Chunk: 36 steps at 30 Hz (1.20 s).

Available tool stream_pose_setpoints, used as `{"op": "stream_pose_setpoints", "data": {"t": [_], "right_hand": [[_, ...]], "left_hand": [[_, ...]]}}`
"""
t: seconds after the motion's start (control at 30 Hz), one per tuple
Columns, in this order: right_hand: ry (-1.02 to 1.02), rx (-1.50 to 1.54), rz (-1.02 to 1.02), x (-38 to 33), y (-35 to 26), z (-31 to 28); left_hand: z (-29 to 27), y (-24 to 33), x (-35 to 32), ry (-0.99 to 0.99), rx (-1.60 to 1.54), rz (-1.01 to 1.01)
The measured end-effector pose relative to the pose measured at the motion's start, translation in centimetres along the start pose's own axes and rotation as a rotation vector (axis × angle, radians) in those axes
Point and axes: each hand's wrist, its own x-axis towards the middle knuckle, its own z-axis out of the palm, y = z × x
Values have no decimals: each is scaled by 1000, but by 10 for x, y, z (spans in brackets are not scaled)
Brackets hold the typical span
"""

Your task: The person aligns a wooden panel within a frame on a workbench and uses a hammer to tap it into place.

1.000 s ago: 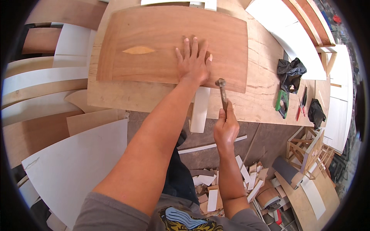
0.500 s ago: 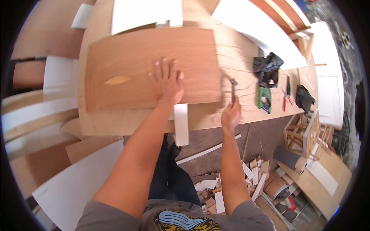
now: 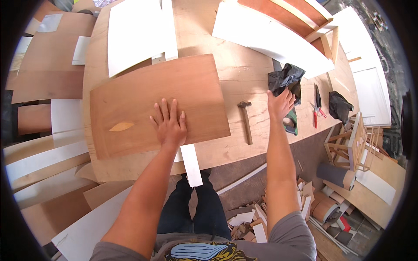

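From the head camera, the left hand [image 3: 169,124] lies flat with fingers spread on the reddish wooden panel [image 3: 156,102] at the workbench's [image 3: 244,65] near edge. The right hand [image 3: 280,103], fingers loosely open and holding nothing, reaches the black plastic bag [image 3: 285,78]; the hammer [image 3: 246,122] lies just left of it.

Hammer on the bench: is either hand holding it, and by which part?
Neither. The hammer lies free. The left hand presses flat on the brown panel; the right hand reaches the black bag.
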Motion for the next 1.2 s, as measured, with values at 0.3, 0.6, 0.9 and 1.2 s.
{"op": "stream_pose_setpoints", "data": {"t": [0.3,0.6,0.9,1.2], "right_hand": [[-409,851,-233,3,-67,29],[-385,511,-176,24,-48,78],[-597,144,-156,11,-74,59],[-494,265,-54,4,-73,63]], "left_hand": [[-5,-7,-1,-19,2,-29],[-1,3,-1,1,33,-29],[-2,-2,-2,9,16,-41],[-1,-4,-2,1,-6,-6]]}}
